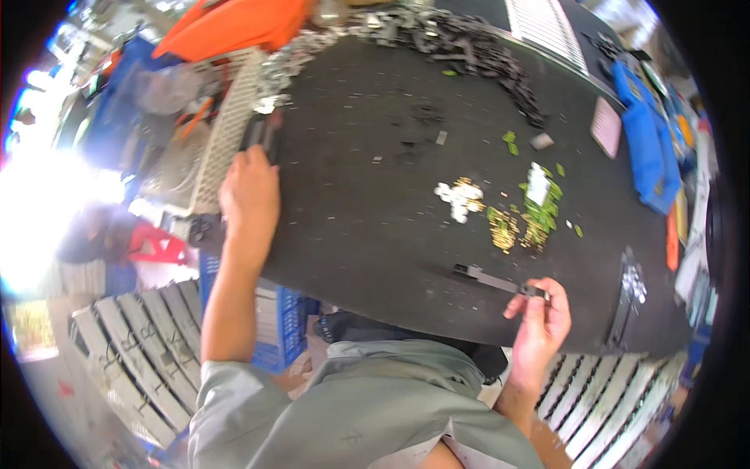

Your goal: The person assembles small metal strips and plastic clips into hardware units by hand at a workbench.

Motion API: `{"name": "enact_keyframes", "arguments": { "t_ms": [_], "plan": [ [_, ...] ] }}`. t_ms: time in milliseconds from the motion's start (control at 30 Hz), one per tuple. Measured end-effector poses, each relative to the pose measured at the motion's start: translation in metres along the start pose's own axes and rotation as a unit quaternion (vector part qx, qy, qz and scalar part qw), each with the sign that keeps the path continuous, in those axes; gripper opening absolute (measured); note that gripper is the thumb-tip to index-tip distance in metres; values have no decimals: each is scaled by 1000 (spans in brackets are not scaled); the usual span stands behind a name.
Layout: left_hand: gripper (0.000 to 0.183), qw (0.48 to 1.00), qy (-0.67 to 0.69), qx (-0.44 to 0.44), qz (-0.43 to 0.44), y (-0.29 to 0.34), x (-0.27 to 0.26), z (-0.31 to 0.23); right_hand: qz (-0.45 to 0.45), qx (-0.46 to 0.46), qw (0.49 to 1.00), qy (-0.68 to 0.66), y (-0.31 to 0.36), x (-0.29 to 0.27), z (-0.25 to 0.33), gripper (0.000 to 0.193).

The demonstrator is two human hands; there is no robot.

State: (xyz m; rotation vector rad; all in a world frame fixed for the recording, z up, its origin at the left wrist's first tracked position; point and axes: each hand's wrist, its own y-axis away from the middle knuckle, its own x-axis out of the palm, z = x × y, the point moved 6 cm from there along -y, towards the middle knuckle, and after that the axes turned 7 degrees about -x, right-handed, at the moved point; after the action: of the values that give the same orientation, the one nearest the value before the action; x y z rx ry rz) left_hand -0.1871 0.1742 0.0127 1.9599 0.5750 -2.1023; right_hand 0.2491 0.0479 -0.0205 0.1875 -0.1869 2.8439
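Observation:
In my right hand [541, 313] is a thin grey metal strip with black end pieces [496, 281], pinched at its right end and held low over the black mat [359, 258]. My left hand [251, 195] reaches to the mat's left edge, its fingers curled at the near end of some dark bar-shaped pieces [266, 134]; what exactly they hold is hidden. Beyond the strip lie small white pieces [459, 200], small gold-coloured parts [504, 230] and green pieces [544, 205] with a white piece [537, 184] on them.
A heap of dark strip parts [469, 48] runs along the far side, beside shiny metal parts [293, 61]. Blue pouches [647, 144] and a pink pad [605, 127] lie at right, with a black strip and silvery bits [627, 297] nearer. An orange item [234, 30] sits far left.

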Motion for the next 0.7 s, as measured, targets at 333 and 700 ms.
{"name": "enact_keyframes", "arguments": {
  "t_ms": [333, 700],
  "plan": [
    [29, 939, 224, 201, 169, 76, -20, -66, -110, -34, 993, 22, 1, -53, 15, 21],
    [30, 873, 55, 472, 114, 84, -52, -83, -150, -61, 986, 37, -12, -85, 14, 22]
  ]
}}
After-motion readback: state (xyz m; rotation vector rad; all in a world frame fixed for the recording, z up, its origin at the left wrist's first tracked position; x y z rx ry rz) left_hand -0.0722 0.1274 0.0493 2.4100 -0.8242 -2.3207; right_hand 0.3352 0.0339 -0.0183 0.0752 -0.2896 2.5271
